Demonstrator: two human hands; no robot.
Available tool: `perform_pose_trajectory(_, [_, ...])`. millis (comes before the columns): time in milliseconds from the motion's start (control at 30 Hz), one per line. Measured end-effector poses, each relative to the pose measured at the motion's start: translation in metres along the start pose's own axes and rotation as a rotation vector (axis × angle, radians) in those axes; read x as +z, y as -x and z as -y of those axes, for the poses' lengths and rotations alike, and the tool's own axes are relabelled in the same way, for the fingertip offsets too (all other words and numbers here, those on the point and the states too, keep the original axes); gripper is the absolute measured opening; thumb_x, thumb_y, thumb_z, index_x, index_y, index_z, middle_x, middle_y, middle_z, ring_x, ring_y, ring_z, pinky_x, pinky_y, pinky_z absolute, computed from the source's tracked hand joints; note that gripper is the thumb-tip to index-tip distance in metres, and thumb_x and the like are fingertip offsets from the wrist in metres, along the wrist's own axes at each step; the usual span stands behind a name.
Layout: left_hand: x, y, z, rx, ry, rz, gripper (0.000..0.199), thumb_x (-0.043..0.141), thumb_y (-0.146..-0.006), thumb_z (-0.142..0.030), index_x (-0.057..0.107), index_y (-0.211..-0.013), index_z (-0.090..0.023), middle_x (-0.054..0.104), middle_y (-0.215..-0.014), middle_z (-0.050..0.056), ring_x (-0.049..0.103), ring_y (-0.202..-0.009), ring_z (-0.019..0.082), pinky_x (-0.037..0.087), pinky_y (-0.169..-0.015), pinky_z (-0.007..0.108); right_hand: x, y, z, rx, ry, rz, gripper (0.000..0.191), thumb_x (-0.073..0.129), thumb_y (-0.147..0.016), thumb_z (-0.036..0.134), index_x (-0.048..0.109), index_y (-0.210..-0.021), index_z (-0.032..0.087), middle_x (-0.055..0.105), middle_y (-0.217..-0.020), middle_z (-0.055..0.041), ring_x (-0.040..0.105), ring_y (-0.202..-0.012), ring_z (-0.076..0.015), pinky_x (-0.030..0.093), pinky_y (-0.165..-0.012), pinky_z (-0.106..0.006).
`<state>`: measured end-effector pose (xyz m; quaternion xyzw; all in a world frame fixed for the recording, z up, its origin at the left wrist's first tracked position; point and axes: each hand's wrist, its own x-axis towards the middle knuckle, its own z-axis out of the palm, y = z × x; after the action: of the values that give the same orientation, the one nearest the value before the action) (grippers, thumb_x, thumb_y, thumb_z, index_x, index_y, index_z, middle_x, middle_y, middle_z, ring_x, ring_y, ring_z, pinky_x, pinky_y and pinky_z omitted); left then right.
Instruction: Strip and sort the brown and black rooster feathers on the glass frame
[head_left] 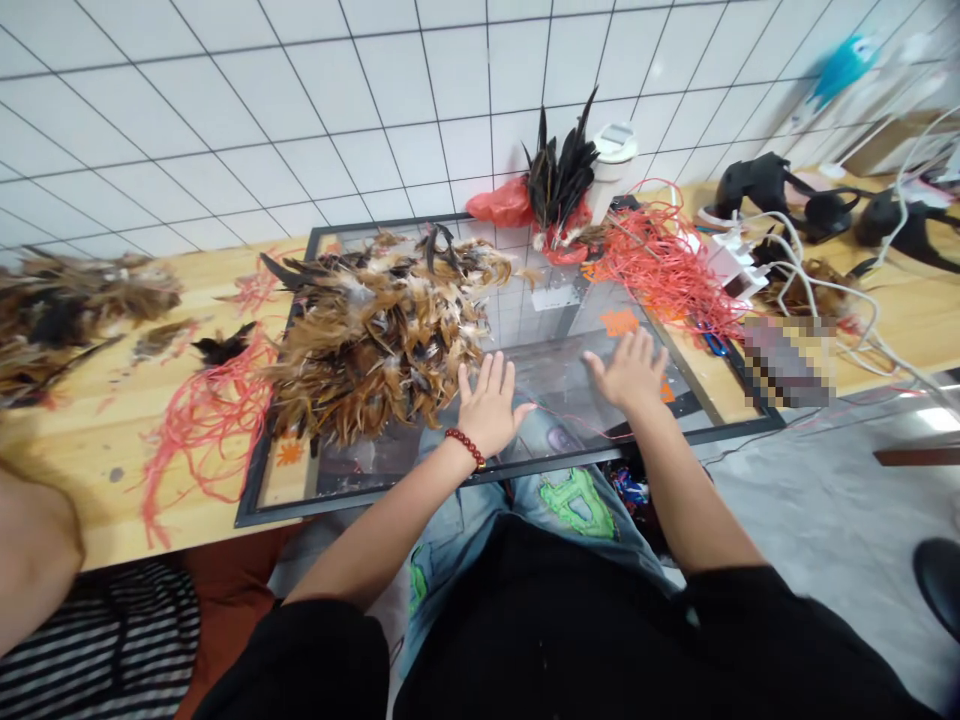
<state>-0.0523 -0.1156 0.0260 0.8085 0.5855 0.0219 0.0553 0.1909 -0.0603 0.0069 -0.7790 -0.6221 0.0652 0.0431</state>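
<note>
A black-framed glass panel [551, 350] lies across the wooden table's front. My left hand [489, 405], a red bead bracelet [466, 447] on its wrist, is spread over the glass at the right edge of a big pile of brown feathers [382, 335]. Farther right, my right hand [630, 370] has its fingers apart over the glass and holds nothing. A thin red string [581, 422] runs between the two hands. Behind them, orange splash-shaped stickers [619, 321] show on the panel.
Pink-red strings [675, 265] are heaped at right, beside dark feathers [559, 175], blue scissors [712, 342] and white chargers with cables [735, 268]. More strings [214, 420] and feathers [90, 300] cover the left side. Another person's arm [34, 550] is at far left.
</note>
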Motion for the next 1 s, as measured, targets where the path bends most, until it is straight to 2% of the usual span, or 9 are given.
perform_pose_trajectory(67, [0.004,0.002,-0.001,0.008,0.005,-0.023,0.073,0.031,-0.096,-0.056,0.032,-0.156,-0.013,0.021,-0.165,0.017,0.017,-0.155,0.032,0.005,-0.123,0.066,-0.002,0.022,-0.022,0.067,0.017,-0.046,0.105,0.012,-0.091,0.072,0.020,-0.151,-0.013,0.017,-0.159,-0.0378,0.014,-0.152,-0.0444,0.008,-0.119,-0.066])
perform_pose_trajectory(167, [0.006,0.002,-0.001,0.018,0.002,-0.040,0.074,0.030,-0.096,-0.057,0.032,-0.155,-0.012,0.021,-0.165,0.017,0.015,-0.156,0.032,0.006,-0.123,0.065,-0.010,0.018,0.007,-0.074,0.022,-0.134,0.104,0.015,-0.090,0.073,0.013,-0.154,-0.009,0.010,-0.162,-0.0337,0.007,-0.154,-0.0427,0.009,-0.120,-0.064])
perform_pose_trajectory(267, [0.006,0.001,0.000,0.014,-0.006,-0.048,0.074,0.029,-0.096,-0.058,0.033,-0.155,-0.013,0.022,-0.165,0.016,0.015,-0.156,0.032,0.007,-0.123,0.064,-0.017,-0.032,0.075,-0.258,-0.007,-0.078,0.096,0.012,-0.094,0.068,0.015,-0.156,-0.005,0.007,-0.165,-0.0274,0.006,-0.155,-0.0372,0.006,-0.123,-0.056])
perform_pose_trajectory(400, [0.007,0.002,0.001,0.004,-0.003,-0.055,0.074,0.028,-0.096,-0.060,0.035,-0.154,-0.014,0.023,-0.165,0.014,0.017,-0.155,0.032,0.009,-0.123,0.063,-0.013,-0.108,0.129,-0.123,-0.045,0.181,0.100,0.017,-0.094,0.070,0.012,-0.154,-0.009,0.004,-0.164,-0.0297,0.006,-0.155,-0.0381,0.005,-0.123,-0.055])
perform_pose_trajectory(533, [0.006,0.003,0.002,0.001,0.019,-0.055,0.074,0.028,-0.096,-0.061,0.035,-0.154,-0.016,0.024,-0.165,0.013,0.018,-0.155,0.033,0.010,-0.123,0.064,-0.002,-0.112,0.107,-0.152,-0.022,0.131,0.103,0.021,-0.091,0.072,0.011,-0.155,-0.007,0.004,-0.164,-0.0295,0.004,-0.155,-0.0381,0.006,-0.122,-0.056])
perform_pose_trajectory(700, [0.005,0.003,0.002,0.004,0.029,-0.047,0.074,0.030,-0.095,-0.060,0.034,-0.155,-0.016,0.024,-0.165,0.013,0.018,-0.155,0.033,0.009,-0.124,0.065,0.005,-0.033,0.027,-0.128,0.029,-0.013,0.105,0.016,-0.090,0.075,0.020,-0.152,-0.009,0.016,-0.162,-0.0330,0.015,-0.153,-0.0410,0.015,-0.121,-0.056])
perform_pose_trajectory(767, [0.005,0.003,0.001,-0.001,0.030,-0.043,0.074,0.030,-0.095,-0.059,0.034,-0.155,-0.016,0.024,-0.165,0.013,0.018,-0.155,0.033,0.010,-0.123,0.065,0.005,-0.013,0.010,-0.104,0.062,-0.022,0.106,0.017,-0.089,0.076,0.022,-0.151,-0.011,0.019,-0.160,-0.0351,0.018,-0.151,-0.0431,0.017,-0.120,-0.058])
perform_pose_trajectory(867, [0.005,0.002,0.001,0.001,0.037,-0.041,0.073,0.031,-0.095,-0.059,0.034,-0.155,-0.017,0.025,-0.165,0.014,0.019,-0.154,0.033,0.009,-0.123,0.065,0.002,-0.025,0.021,-0.212,0.061,-0.039,0.100,0.016,-0.092,0.072,0.021,-0.153,-0.007,0.016,-0.162,-0.0313,0.015,-0.153,-0.0400,0.015,-0.121,-0.058])
perform_pose_trajectory(1000, [0.005,0.002,0.001,-0.002,0.045,-0.039,0.073,0.031,-0.095,-0.060,0.034,-0.155,-0.018,0.025,-0.165,0.013,0.020,-0.154,0.033,0.011,-0.123,0.064,-0.004,-0.090,0.088,-0.290,0.010,0.004,0.097,0.013,-0.094,0.069,0.016,-0.155,-0.005,0.008,-0.165,-0.0273,0.007,-0.155,-0.0367,0.007,-0.122,-0.057])
